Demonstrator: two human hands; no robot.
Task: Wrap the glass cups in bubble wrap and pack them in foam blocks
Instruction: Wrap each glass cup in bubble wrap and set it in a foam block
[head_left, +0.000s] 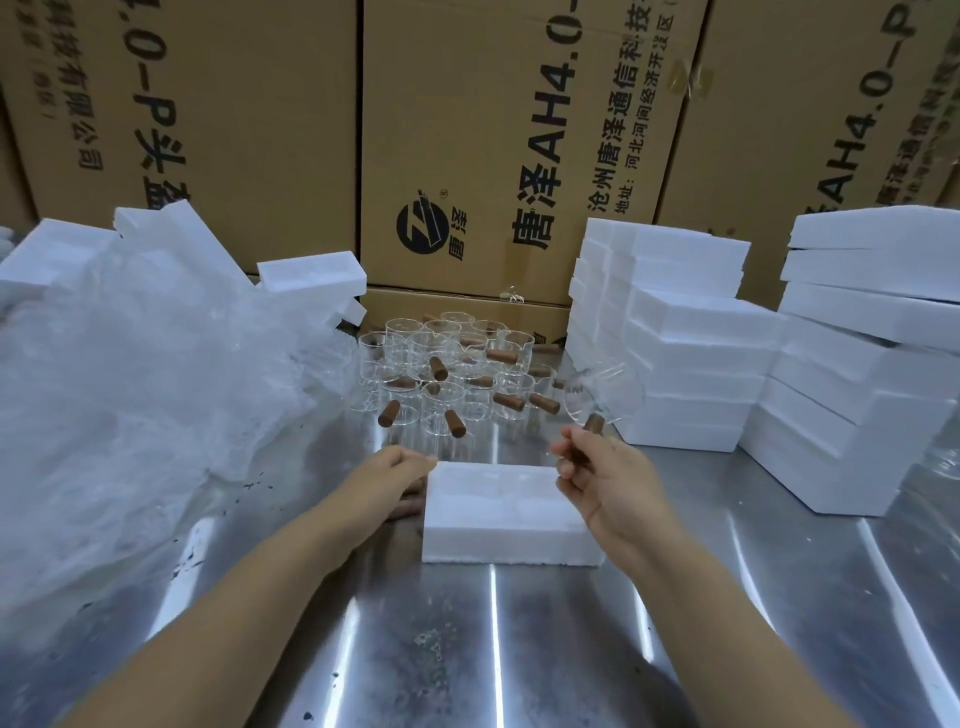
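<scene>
A packing station in a warehouse or stockroom; a wall of big brown cardboard cartons (467, 156), printed with Chinese lettering, a product code and a maker's logo, closes off the view from 10 to 2 o'clock; the work surface is a bare, scuffed steel table (467, 649); identical white foam blocks (685, 343) stand stacked in columns at 2 and 3 o'clock, with more tumbled at 10 o'clock; a loose heap of bubble wrap (130, 405) fills 9 o'clock; a batch of matching glass cups (447, 364) with wooden handles crowds 12 o'clock.
</scene>
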